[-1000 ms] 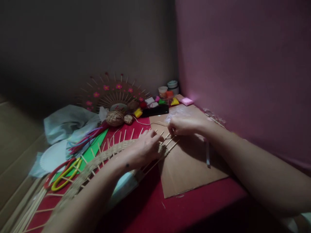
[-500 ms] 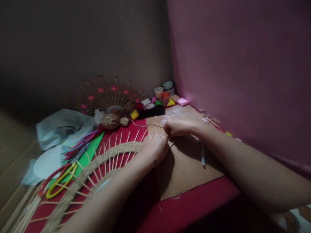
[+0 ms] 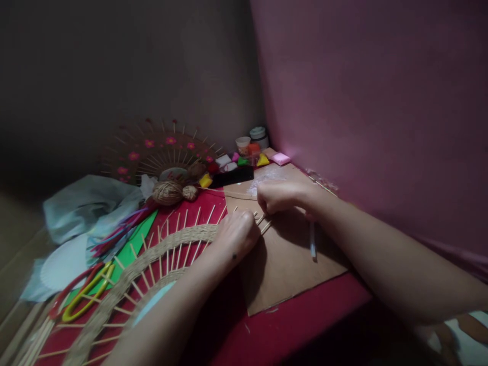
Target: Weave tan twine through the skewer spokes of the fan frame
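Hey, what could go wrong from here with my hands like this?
The twine runs from its ball to your right hand, so a hard tug might drag it along. Your left forearm crosses the woven band; leaning could bend its thin sticks. Some stick ends overlap the yellow handle and may catch there.

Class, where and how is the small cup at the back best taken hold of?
Probably by the sides, just below the rim of the small cup, coming from above and the left: it stands upright and widens upward, while the jar and an orange item crowd its right.
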`<action>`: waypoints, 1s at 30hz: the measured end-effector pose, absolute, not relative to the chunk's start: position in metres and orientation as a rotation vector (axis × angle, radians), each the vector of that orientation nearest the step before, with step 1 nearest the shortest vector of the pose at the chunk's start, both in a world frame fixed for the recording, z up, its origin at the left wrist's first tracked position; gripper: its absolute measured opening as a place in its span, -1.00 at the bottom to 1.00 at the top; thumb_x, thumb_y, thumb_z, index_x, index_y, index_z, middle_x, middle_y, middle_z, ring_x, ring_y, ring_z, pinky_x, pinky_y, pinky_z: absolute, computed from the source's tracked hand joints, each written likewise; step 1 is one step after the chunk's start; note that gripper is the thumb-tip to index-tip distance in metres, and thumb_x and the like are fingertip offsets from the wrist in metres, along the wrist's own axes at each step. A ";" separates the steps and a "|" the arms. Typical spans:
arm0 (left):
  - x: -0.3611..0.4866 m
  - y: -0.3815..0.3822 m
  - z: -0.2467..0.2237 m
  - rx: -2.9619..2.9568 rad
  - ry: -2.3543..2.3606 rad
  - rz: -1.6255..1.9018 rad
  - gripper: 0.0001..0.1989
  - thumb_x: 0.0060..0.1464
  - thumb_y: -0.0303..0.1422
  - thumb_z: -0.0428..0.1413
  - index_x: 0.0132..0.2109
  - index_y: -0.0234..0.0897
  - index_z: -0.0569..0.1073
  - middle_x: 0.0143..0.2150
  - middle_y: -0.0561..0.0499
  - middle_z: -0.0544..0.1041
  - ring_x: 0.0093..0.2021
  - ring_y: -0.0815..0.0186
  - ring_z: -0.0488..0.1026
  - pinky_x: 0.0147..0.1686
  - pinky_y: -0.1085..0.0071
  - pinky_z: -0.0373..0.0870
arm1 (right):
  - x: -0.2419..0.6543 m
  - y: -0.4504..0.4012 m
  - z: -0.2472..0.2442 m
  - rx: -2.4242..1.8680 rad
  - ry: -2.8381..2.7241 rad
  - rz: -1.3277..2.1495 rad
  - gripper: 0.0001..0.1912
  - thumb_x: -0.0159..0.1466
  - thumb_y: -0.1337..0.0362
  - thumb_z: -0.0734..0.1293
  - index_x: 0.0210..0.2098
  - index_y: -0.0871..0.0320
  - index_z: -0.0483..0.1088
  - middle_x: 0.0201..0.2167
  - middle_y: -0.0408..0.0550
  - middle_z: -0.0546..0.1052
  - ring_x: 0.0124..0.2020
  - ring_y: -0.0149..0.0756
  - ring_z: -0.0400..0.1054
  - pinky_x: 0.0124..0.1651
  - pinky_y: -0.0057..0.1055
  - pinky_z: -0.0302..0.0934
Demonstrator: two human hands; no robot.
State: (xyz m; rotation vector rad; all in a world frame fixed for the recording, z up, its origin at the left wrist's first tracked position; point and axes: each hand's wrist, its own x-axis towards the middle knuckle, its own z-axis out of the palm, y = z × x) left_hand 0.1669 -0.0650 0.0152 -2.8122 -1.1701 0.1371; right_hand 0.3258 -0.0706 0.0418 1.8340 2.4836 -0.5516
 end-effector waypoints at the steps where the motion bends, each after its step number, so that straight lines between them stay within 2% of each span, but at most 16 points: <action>1: 0.167 -0.064 0.015 -2.812 -1.192 0.142 -0.76 -0.02 -0.44 -0.13 -0.39 -0.29 0.44 -0.39 -0.21 0.52 -0.36 0.07 0.46 -0.50 0.31 0.17 | 0.326 -0.071 0.043 1.796 2.475 -0.560 -0.78 -0.06 0.38 0.29 -0.41 0.27 0.50 -0.58 -0.06 0.43 -0.58 -0.42 0.20 -0.56 -0.47 -0.03; 6: 0.168 -0.060 0.013 -2.819 -1.229 0.136 -0.77 0.00 -0.44 -0.13 -0.37 -0.28 0.43 -0.40 -0.18 0.50 -0.37 0.11 0.45 -0.50 0.33 0.17 | 0.325 -0.074 0.050 1.679 2.518 -0.656 -0.77 -0.04 0.37 0.29 -0.38 0.29 0.50 -0.62 -0.13 0.39 -0.59 -0.46 0.15 -0.55 -0.50 -0.03; 9: 0.166 -0.056 0.019 -2.867 -1.315 0.123 -0.77 0.02 -0.38 -0.10 -0.25 -0.29 0.41 -0.35 -0.16 0.49 -0.34 0.12 0.44 -0.49 0.34 0.19 | 0.325 -0.075 0.050 1.602 2.612 -0.738 -0.76 -0.05 0.39 0.27 -0.38 0.29 0.50 -0.60 -0.14 0.39 -0.59 -0.48 0.15 -0.55 -0.51 -0.03; 11: 0.162 -0.052 0.028 -2.943 -1.347 0.059 -0.73 0.01 -0.31 -0.05 -0.14 -0.29 0.38 -0.27 -0.14 0.47 -0.29 0.15 0.42 -0.43 0.35 0.24 | 0.324 -0.076 0.050 1.537 2.648 -0.786 -0.77 -0.04 0.40 0.26 -0.40 0.29 0.49 -0.61 -0.15 0.38 -0.59 -0.49 0.14 -0.55 -0.51 -0.05; 14: 0.150 -0.049 0.044 -3.144 -1.135 0.032 -0.67 0.01 -0.23 0.01 -0.08 -0.27 0.35 -0.14 -0.11 0.40 -0.16 0.19 0.34 -0.25 0.34 0.28 | 0.321 -0.077 0.050 1.442 2.660 -0.821 -0.77 -0.03 0.38 0.26 -0.39 0.30 0.49 -0.61 -0.15 0.38 -0.59 -0.49 0.12 -0.54 -0.49 -0.06; 17: 0.136 -0.050 0.049 -3.284 -0.899 0.206 -0.42 -0.13 -0.06 0.13 0.02 -0.22 0.29 -0.03 -0.10 0.31 -0.06 0.14 0.25 -0.12 0.26 0.25 | 0.316 -0.079 0.051 1.454 2.604 -0.762 -0.77 -0.01 0.36 0.27 -0.38 0.30 0.49 -0.62 -0.15 0.37 -0.59 -0.49 0.11 -0.53 -0.47 -0.07; 19: 0.128 -0.052 0.043 -3.284 -0.847 0.219 -0.24 -0.26 0.02 0.18 0.08 -0.22 0.23 0.01 -0.13 0.27 -0.04 0.10 0.22 -0.10 0.21 0.24 | 0.314 -0.081 0.052 1.500 2.562 -0.715 -0.78 -0.01 0.34 0.28 -0.38 0.29 0.49 -0.64 -0.16 0.35 -0.61 -0.49 0.09 -0.53 -0.47 -0.08; 20: 0.125 -0.054 0.038 -3.272 -0.835 0.187 -0.22 -0.27 0.04 0.18 0.09 -0.24 0.22 0.02 -0.14 0.26 -0.04 0.09 0.21 -0.09 0.20 0.23 | 0.312 -0.082 0.052 1.512 2.552 -0.692 -0.79 -0.01 0.34 0.28 -0.39 0.28 0.49 -0.65 -0.16 0.34 -0.62 -0.49 0.09 -0.54 -0.47 -0.09; 25: 0.117 -0.059 0.023 -3.246 -0.866 0.026 -0.49 -0.06 -0.03 0.08 -0.02 -0.23 0.30 -0.04 -0.11 0.28 -0.10 0.16 0.23 -0.11 0.22 0.24 | 0.310 -0.088 0.056 1.469 2.575 -0.639 -0.79 0.01 0.34 0.27 -0.40 0.28 0.49 -0.64 -0.14 0.36 -0.63 -0.47 0.10 -0.56 -0.46 -0.08; 30: 0.116 -0.060 0.023 -3.247 -0.876 -0.039 -0.57 -0.04 -0.09 0.09 -0.06 -0.23 0.33 -0.07 -0.09 0.28 -0.12 0.17 0.23 -0.12 0.20 0.25 | 0.306 -0.090 0.055 1.365 2.658 -0.770 -0.80 0.03 0.35 0.27 -0.38 0.25 0.49 -0.59 -0.16 0.39 -0.59 -0.48 0.10 -0.51 -0.47 -0.05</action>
